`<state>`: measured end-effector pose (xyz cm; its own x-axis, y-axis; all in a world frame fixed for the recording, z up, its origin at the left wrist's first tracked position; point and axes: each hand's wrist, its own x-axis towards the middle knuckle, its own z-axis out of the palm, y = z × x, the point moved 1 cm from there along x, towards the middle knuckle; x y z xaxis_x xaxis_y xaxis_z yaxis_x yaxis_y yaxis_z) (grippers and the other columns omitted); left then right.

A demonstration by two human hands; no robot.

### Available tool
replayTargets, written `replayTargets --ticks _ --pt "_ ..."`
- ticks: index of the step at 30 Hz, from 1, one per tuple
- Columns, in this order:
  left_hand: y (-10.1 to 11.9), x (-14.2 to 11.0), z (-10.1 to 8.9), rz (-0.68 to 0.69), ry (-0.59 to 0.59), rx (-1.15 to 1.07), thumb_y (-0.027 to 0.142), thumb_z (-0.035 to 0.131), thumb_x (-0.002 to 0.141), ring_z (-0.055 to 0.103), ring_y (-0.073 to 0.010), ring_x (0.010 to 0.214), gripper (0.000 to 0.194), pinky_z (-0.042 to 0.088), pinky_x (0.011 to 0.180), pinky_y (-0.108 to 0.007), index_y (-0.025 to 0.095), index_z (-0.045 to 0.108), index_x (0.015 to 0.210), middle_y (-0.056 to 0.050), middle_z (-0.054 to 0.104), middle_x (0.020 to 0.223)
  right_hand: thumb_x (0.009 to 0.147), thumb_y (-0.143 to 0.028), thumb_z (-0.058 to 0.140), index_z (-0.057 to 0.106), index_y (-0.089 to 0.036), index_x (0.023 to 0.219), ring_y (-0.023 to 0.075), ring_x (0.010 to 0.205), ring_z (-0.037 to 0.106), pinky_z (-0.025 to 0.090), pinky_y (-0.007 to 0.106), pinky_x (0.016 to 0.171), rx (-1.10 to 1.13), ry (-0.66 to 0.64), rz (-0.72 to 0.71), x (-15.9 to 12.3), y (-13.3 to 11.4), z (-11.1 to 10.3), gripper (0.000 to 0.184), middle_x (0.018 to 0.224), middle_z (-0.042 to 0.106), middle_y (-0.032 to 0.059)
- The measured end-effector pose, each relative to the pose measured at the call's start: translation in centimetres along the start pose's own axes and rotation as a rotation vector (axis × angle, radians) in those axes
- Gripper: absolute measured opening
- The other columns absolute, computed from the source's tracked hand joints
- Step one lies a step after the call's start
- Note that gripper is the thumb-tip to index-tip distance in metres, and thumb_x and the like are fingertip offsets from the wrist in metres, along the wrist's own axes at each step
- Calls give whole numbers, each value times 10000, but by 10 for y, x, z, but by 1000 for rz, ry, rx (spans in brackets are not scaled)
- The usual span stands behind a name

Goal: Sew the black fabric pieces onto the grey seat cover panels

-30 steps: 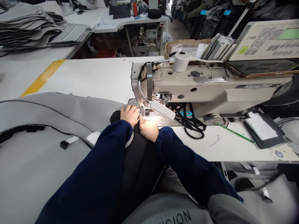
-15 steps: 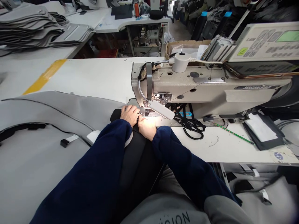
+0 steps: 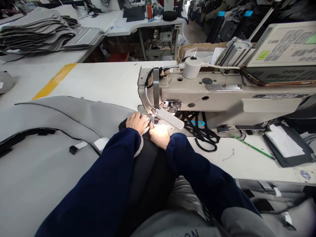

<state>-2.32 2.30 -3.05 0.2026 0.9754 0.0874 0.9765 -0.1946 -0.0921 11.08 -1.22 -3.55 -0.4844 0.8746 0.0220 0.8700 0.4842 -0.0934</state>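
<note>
My left hand (image 3: 137,122) lies on a black fabric piece (image 3: 145,164) just left of the presser foot of an industrial sewing machine (image 3: 197,89). My right hand (image 3: 159,136) grips the same fabric at the needle plate (image 3: 158,120), lit by the machine's bar lamp (image 3: 170,118). The fabric runs from under both hands toward me, past my navy sleeves. A large grey padded panel (image 3: 49,118) with dark edging spreads to my left. The needle itself is hidden by the lamp and my fingers.
Black-handled scissors (image 3: 203,138) and a green pencil (image 3: 251,148) lie on the white sewing table (image 3: 98,82), beside a dark folder (image 3: 287,146). A yellow tape strip (image 3: 55,80) marks the table. Stacked grey panels (image 3: 37,33) lie beyond, and a cardboard box (image 3: 197,49) stands behind the machine.
The whole view has shifted slightly, with the machine and table sitting a little lower and further right. Both hands stay at the needle plate on the black fabric.
</note>
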Motion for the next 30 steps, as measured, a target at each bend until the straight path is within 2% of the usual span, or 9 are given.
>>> replayTargets --ticks 4,10,18,24,30 --pt "6 13 5 5 -37 -74 465 429 894 518 -308 1006 364 442 770 -408 213 650 1036 -131 594 1069 890 -112 340 453 -4 1322 238 793 655 439 309 629 -9 -14 -9 -5 13 0 459 837 671 169" --pt "2 29 9 25 -118 -200 428 459 862 555 -304 1012 349 459 786 -400 258 654 1097 -96 634 1089 879 -118 358 446 4 1329 234 756 654 441 320 646 -28 -35 -29 -6 18 3 474 822 674 164" --pt "2 26 14 19 -55 -199 420 449 863 555 -301 996 323 463 761 -406 244 663 1028 -103 632 1065 863 -132 373 360 12 1379 232 754 650 441 311 648 -46 -31 -7 -6 17 6 537 843 670 164" --pt "6 17 17 57 52 -172 388 444 882 527 -290 1003 334 439 791 -407 221 642 1093 -114 610 1072 891 -182 365 464 -69 1307 246 873 646 445 333 797 -9 -80 16 5 23 -7 443 899 678 152" --pt "12 14 16 32 94 -148 378 431 892 545 -275 960 303 442 746 -392 230 654 1035 -90 631 1066 901 -151 348 451 -44 1322 263 887 642 439 340 764 -51 -110 -22 2 27 -5 447 886 667 170"
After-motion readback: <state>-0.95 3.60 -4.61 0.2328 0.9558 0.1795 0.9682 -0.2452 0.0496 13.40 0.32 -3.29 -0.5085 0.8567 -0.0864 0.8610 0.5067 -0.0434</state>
